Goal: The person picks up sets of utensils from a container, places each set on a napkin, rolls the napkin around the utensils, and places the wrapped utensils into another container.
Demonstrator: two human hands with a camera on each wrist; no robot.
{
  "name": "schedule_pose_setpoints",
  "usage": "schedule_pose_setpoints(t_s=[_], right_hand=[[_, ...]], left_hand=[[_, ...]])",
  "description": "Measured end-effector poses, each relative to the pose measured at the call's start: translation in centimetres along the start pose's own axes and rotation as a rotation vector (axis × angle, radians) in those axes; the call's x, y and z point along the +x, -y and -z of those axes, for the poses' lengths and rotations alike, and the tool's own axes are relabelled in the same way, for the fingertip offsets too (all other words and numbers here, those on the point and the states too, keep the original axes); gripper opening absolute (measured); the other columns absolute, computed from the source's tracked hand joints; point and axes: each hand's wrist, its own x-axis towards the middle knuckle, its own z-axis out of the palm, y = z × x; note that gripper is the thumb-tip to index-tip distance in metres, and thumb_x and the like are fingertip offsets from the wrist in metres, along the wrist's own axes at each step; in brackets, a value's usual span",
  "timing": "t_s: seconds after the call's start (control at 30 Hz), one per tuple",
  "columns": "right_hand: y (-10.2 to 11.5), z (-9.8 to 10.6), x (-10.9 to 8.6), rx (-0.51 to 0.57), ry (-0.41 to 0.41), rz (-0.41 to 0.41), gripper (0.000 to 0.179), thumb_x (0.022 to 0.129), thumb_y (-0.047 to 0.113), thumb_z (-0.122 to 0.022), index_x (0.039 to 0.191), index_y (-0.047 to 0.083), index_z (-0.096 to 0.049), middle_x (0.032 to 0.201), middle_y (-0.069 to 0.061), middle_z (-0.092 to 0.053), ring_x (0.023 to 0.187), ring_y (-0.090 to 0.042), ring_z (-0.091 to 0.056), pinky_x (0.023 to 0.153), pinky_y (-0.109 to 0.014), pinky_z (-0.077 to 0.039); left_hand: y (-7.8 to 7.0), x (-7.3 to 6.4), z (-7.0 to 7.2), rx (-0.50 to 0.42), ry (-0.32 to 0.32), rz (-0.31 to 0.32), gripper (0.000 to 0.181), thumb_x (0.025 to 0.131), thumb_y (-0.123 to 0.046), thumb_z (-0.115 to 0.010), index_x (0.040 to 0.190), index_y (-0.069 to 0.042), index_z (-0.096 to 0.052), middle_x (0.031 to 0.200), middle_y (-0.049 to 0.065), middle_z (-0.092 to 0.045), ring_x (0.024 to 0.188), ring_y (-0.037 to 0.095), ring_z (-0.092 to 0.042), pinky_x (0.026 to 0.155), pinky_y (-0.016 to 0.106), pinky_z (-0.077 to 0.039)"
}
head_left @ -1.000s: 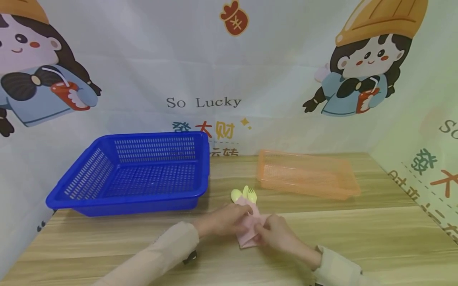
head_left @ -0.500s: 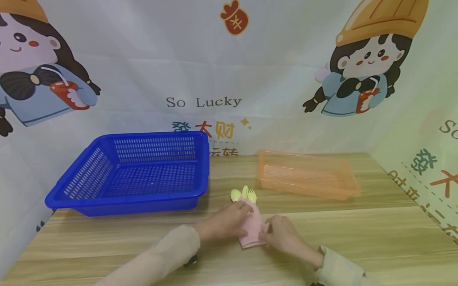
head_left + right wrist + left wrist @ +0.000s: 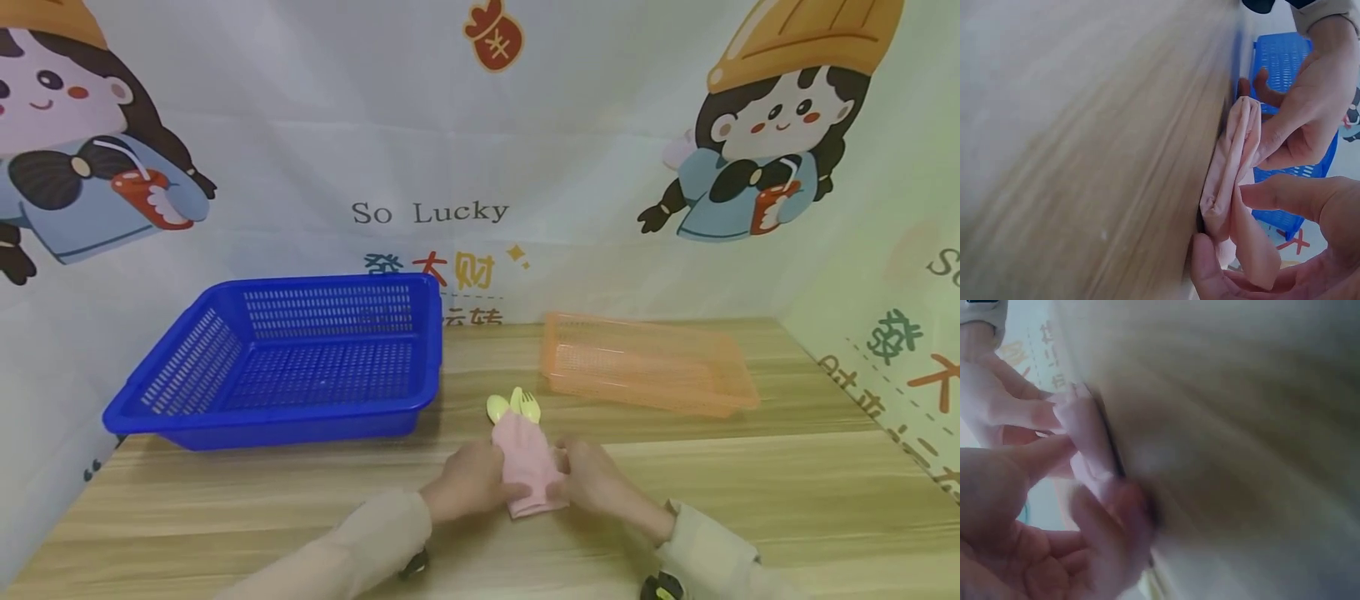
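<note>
A folded pink cloth napkin (image 3: 525, 454) lies on the table, wrapped round pale yellow cutlery. From its far end stick out the heads of a spoon (image 3: 496, 408) and a fork (image 3: 530, 407), with a knife (image 3: 516, 397) between them; their handles are hidden in the cloth. My left hand (image 3: 468, 481) grips the napkin's left side, thumb on top. On the right side, my right hand (image 3: 592, 479) pinches the cloth's edge. Layered folds of the napkin (image 3: 1232, 162) show at the near end in the right wrist view, with a loose flap by the right fingers.
A blue plastic basket (image 3: 300, 427) stands at the left of the wooden table (image 3: 750, 492). Behind and to the right is a shallow orange basket (image 3: 645, 396). A printed curtain (image 3: 420, 142) hangs along the back and sides.
The right hand has drawn the napkin's loose edge to the right and now holds it close at the side. My left hand has shifted from the napkin's top to its left side.
</note>
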Motion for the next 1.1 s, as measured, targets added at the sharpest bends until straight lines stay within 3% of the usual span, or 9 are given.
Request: schedule_pose_setpoints(t_s=[0.13,0.23,0.33,0.47,0.7,0.9,1.1], right_hand=[[0.2,0.0,0.2,0.017,0.008,-0.010,0.025,0.068,0.009,-0.071,0.080,-0.005,-0.054,0.059,-0.001,-0.042,0.051,-0.011,-0.036,0.042,-0.020,-0.030],[0.2,-0.1,0.4,0.021,0.006,-0.011,0.026,0.068,0.013,-0.072,0.066,0.003,-0.048,0.056,0.001,-0.039,0.050,-0.010,-0.034,0.042,-0.020,-0.026],[0.3,-0.3,0.6,0.011,0.010,-0.021,0.023,0.065,0.011,-0.072,0.070,0.002,-0.052,0.060,-0.002,-0.045,0.053,-0.012,-0.040,0.043,-0.021,-0.031],[0.4,-0.3,1.2,0.031,0.054,-0.056,0.022,0.063,0.007,-0.072,0.078,-0.002,-0.058,0.063,-0.004,-0.053,0.054,-0.014,-0.047,0.045,-0.022,-0.040],[0.8,-0.1,1.4,0.105,0.108,-0.097,0.022,0.062,0.002,-0.071,0.082,-0.003,-0.061,0.068,-0.006,-0.058,0.058,-0.015,-0.053,0.050,-0.023,-0.047],[0.2,-0.1,1.5,0.256,0.129,-0.088,0.021,0.064,-0.001,-0.068,0.083,-0.006,-0.062,0.070,-0.008,-0.060,0.062,-0.015,-0.055,0.056,-0.025,-0.050],[-0.4,-0.2,1.5,0.355,0.145,-0.148,0.023,0.066,0.002,-0.068,0.085,-0.008,-0.062,0.073,-0.009,-0.060,0.066,-0.016,-0.056,0.060,-0.026,-0.050]], left_hand=[[0.3,0.3,-0.2,-0.188,0.033,0.069,0.040,0.071,-0.034,-0.072,0.057,-0.009,-0.044,0.049,0.000,-0.044,0.039,0.009,-0.041,0.036,0.020,-0.033],[0.4,0.5,-0.2,-0.279,0.048,0.096,0.037,0.068,-0.029,-0.075,0.059,-0.008,-0.046,0.047,0.002,-0.047,0.032,0.009,-0.043,0.033,0.018,-0.033],[0.4,0.6,-0.2,-0.322,0.053,0.098,0.035,0.067,-0.025,-0.076,0.060,-0.007,-0.047,0.047,0.003,-0.049,0.030,0.009,-0.045,0.032,0.018,-0.034],[0.4,0.7,-0.4,-0.445,0.048,0.121,0.031,0.066,-0.017,-0.077,0.065,-0.003,-0.049,0.049,0.005,-0.051,0.032,0.011,-0.049,0.034,0.022,-0.042],[0.4,0.7,-0.6,-0.717,0.071,0.258,0.026,0.063,-0.004,-0.076,0.072,0.003,-0.052,0.057,0.012,-0.057,0.035,0.010,-0.051,0.038,0.024,-0.048],[0.7,0.7,-0.6,-0.757,0.101,0.332,0.024,0.064,-0.007,-0.076,0.067,0.003,-0.055,0.052,0.013,-0.058,0.032,0.008,-0.050,0.039,0.023,-0.048],[1.1,0.5,-0.3,-0.837,0.168,0.337,0.018,0.067,-0.008,-0.074,0.068,0.004,-0.061,0.049,0.006,-0.056,0.035,0.007,-0.049,0.040,0.020,-0.047]])
